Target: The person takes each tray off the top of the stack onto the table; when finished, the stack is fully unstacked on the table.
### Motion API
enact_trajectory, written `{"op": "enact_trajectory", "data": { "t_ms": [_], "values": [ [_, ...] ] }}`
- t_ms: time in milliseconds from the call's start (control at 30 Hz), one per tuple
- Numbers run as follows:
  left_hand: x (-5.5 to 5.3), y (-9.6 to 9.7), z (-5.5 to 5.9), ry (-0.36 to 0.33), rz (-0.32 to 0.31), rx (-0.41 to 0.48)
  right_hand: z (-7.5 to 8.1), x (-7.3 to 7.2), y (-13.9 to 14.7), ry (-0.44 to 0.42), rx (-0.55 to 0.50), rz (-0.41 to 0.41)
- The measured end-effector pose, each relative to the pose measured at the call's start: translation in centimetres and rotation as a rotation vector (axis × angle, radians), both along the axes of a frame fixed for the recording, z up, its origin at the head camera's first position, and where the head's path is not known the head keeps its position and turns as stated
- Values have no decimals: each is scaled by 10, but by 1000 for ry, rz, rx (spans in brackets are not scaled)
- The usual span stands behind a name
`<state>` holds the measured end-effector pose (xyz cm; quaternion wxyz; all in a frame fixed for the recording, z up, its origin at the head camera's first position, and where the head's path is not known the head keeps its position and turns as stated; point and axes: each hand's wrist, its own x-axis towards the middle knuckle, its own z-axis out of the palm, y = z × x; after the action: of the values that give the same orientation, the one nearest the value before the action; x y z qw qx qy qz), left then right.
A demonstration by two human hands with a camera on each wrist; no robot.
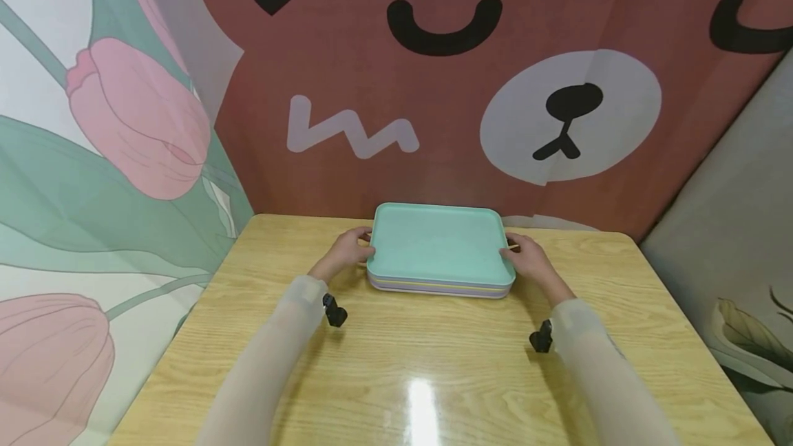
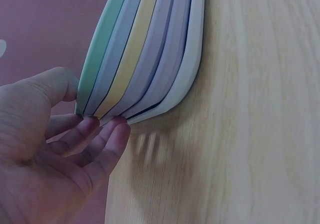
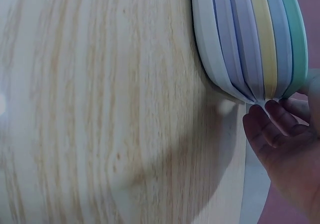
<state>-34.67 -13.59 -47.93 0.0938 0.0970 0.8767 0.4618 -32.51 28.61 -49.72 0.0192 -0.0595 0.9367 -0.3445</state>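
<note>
A stack of shallow rectangular trays with rounded corners rests on the wooden table. The mint-green tray point(image 1: 440, 243) is on top; under it the wrist views show a blue tray point(image 2: 114, 54), a yellow tray point(image 2: 132, 49), purple trays point(image 2: 152, 59) and a white tray point(image 2: 187, 69) at the bottom. My left hand point(image 1: 345, 252) grips the stack's left end, thumb at the green rim and fingertips against the lower tray edges. At the right end, my right hand point(image 1: 529, 258) grips it likewise, its thumb partly hidden in the right wrist view.
The wooden table point(image 1: 372, 370) reaches back to a reddish-brown cloth point(image 1: 347, 184) with a printed bear face. A floral cloth point(image 1: 136, 122) hangs at the left, and a grey patterned one point(image 1: 731, 226) at the right. The stack sits near the table's back edge.
</note>
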Motion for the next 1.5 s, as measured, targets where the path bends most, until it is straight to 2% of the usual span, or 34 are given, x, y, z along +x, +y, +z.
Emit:
{"op": "enact_trajectory", "data": {
  "t_ms": [233,467,633,867,1000,1200,1367,1500],
  "values": [
    [-1,0,1,-38,9,-3,-1,0,1,-4,5,-4],
    [-2,-1,-1,-23,17,-6,1,0,0,6,-8,-8],
    [1,0,1,-21,19,7,4,4,1,-13,-72,-44],
    [2,0,0,-38,20,32,14,14,1,-142,-343,-136],
    [4,-1,0,-48,21,60,20,18,2,-206,-487,-149],
    [6,-3,-1,-71,18,114,22,24,3,-322,-760,-178],
    [4,-5,-3,-115,43,201,24,31,2,-369,-822,-233],
    [5,-5,-6,-173,64,306,24,41,3,-386,-847,-228]
  ]
}}
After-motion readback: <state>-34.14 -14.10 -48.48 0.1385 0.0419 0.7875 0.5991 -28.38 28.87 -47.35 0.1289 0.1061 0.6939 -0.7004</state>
